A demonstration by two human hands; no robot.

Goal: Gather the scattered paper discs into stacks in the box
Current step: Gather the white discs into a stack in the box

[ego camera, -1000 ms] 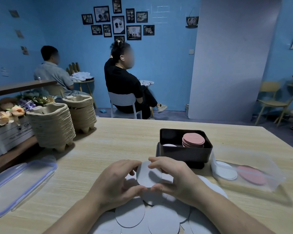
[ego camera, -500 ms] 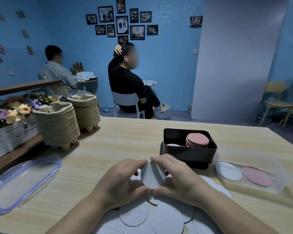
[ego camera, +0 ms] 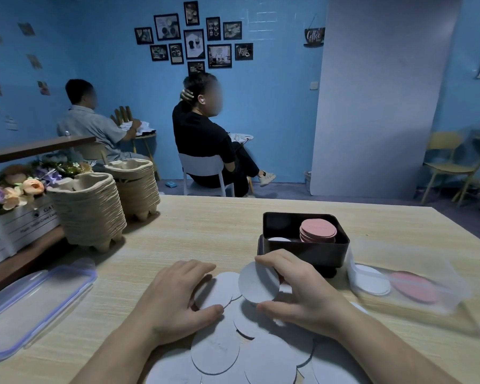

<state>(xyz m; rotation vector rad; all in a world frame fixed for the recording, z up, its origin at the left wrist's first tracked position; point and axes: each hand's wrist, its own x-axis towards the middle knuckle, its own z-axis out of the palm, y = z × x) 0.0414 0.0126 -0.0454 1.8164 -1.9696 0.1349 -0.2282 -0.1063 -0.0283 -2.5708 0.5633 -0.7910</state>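
the right hand (ego camera: 302, 295) is in the middle of the frame, a bit to the right. its fingers and thumb are curled, and they pinch a raised disc (ego camera: 258, 282) by its rim. this white disc is tipped up off the table, with its round face turned to the camera. i cannot tell if it is one disc or a few pressed together.

the left hand (ego camera: 175, 297) is just to the left. its fingers bend over the far edge of a flat disc (ego camera: 214, 292) and its thumb sits at the near edge, so it holds that one too. the flat disc lies low, partly behind the raised one.

a pile of white discs (ego camera: 233, 353) is spread out at the bottom middle of the frame, lying on top of each other on the wooden table (ego camera: 205, 234).

the dark box (ego camera: 305, 253) stands just behind the right hand. inside it, on the right, is a pink stack (ego camera: 317, 230). on the left a low white disc (ego camera: 279, 239) peeks out.

a clear tub (ego camera: 408, 284) at the right of the frame holds white and pink discs. a clear lid (ego camera: 36, 303) lies at the lower left. two stacks of paper trays (ego camera: 89, 206) stand at the left, next to flowers (ego camera: 25, 187).
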